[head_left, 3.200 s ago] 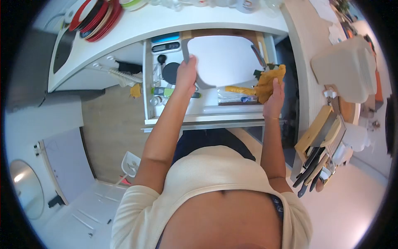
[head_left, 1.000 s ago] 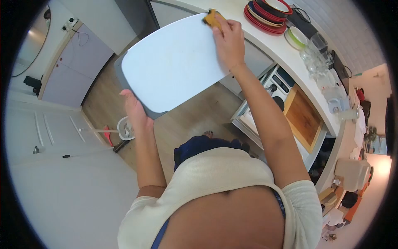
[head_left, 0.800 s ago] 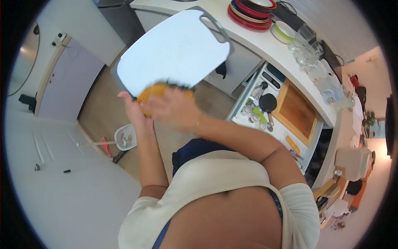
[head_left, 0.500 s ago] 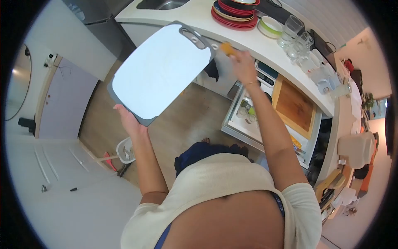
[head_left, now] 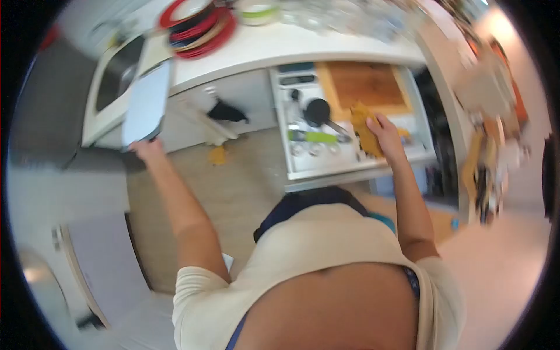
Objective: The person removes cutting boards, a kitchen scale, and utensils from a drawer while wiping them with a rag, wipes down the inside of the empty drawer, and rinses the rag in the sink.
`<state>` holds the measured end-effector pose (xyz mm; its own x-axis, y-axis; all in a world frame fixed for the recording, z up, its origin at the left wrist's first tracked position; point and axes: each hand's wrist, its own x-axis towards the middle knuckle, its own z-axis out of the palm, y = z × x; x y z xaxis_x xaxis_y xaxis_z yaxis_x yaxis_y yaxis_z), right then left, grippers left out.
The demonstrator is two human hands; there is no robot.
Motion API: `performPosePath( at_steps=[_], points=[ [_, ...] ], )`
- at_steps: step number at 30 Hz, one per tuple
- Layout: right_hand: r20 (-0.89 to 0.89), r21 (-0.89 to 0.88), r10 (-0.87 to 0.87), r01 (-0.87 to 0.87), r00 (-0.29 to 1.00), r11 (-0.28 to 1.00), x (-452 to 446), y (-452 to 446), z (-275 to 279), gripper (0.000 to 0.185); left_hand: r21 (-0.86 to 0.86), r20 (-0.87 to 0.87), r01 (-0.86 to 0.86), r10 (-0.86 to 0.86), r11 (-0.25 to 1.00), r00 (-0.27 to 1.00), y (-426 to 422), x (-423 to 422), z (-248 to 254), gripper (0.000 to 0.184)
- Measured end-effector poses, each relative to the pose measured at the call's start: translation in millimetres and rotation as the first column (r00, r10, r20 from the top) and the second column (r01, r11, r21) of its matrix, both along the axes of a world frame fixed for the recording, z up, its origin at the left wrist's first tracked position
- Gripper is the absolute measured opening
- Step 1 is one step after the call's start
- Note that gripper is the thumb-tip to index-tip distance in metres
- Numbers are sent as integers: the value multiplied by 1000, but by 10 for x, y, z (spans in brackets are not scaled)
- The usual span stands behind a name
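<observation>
My left hand point(head_left: 147, 150) is closed on the lower end of a white cutting board point(head_left: 147, 105) with a grey rim. The board now stands steeply, seen nearly edge-on, in front of the sink and counter. In my right hand point(head_left: 386, 137) is a mustard-yellow cloth point(head_left: 366, 131), pinched between thumb and fingers and hanging over the open drawer point(head_left: 361, 165). Below and around the cloth, the drawer holds a wooden board point(head_left: 364, 84), a black round utensil point(head_left: 317, 111) and a green-handled tool point(head_left: 318, 137).
Stacked red and dark plates point(head_left: 201, 35) stand on the white counter point(head_left: 245, 64), with a green-rimmed bowl point(head_left: 258, 11) and several blurred glasses point(head_left: 344, 17) beyond. The sink point(head_left: 119, 73) is at left. A dark cloth point(head_left: 227, 111) hangs below the counter.
My view has swung toward the drawer. The cutting board has moved left and turned nearly edge-on. My right hand has brought the yellow cloth from beside the board to over the drawer.
</observation>
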<state>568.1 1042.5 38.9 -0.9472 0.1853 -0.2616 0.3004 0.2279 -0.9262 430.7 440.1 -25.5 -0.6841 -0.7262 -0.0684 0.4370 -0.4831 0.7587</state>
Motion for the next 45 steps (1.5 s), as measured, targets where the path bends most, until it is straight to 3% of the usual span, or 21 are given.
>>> performPosePath(
  at_steps=[1,3,6,10,12,13,14,16,17,18,19,21,22,27,32,35,37,39,41,44,45],
  points=[
    [26,12,-85,85,996,996,113,201,-55,28,-6,152,-12,13,1000,988,-155,-235,-104,51],
    [-22,-312,-265,245,964,918,193,472,-174,27,93,81,108,-116,990,990,-29,-447,48,46],
    [-21,-396,-458,413,889,820,414,820,-168,26,232,422,62,-158,971,893,-249,-736,-63,47],
    [-25,-435,-580,513,814,740,573,1152,-181,25,237,650,-17,-145,971,746,5,-862,75,53],
    [-52,-368,-675,614,736,698,551,1282,-205,28,-206,624,22,114,978,773,343,-738,120,48],
    [-49,-367,-676,617,735,697,507,1340,-215,28,-207,626,24,113,978,772,564,-705,42,48],
    [0,-397,-654,600,757,694,462,1391,-228,27,-334,525,118,81,935,847,847,-691,-96,42],
    [51,-425,-634,591,771,685,344,1506,-300,26,-528,399,326,-110,784,910,1973,-348,-106,36],
    [186,-489,-562,572,806,659,240,1566,-405,26,-422,326,551,-447,720,833,2523,-167,-177,36],
    [308,-549,-467,556,829,624,134,1633,-514,26,-378,641,786,-474,490,604,3205,29,154,34],
    [308,-548,-467,556,829,625,7,1690,-620,26,-297,651,885,-602,359,462,3717,193,241,31],
    [356,-529,-446,570,821,628,-260,1820,-837,28,-35,569,951,-776,307,271,4371,266,14,33],
    [354,-533,-437,563,827,632,-362,1924,-928,28,-9,581,959,-779,285,237,4608,257,-73,46],
    [385,-592,-545,653,744,472,-777,2265,-1371,30,-112,798,935,-530,337,287,5268,8,-433,58],
    [343,-610,-604,659,720,439,-938,2426,-1658,28,-326,889,886,-210,330,406,5463,-242,-577,64],
    [322,-717,-575,590,753,371,-987,2405,-1617,27,-182,888,874,-307,451,343,5404,-360,-776,71],
    [321,-801,-598,548,734,242,-1009,2505,-1614,27,40,864,815,-430,577,262,5474,-364,-734,77],
    [267,-850,-534,457,802,262,-981,2569,-1602,28,-5,872,804,-390,594,294,5521,-371,-719,78],
    [310,-878,-549,455,777,149,-978,2615,-1659,28,-47,877,797,-357,602,321,5561,-380,-699,79],
    [341,-886,-530,454,777,96,-937,2668,-1738,28,40,900,705,-331,708,282,5563,-428,-520,82],
    [339,-888,-529,450,778,93,-924,2664,-1712,28,108,887,683,-381,722,262,5488,-461,-534,66]
  ],
)
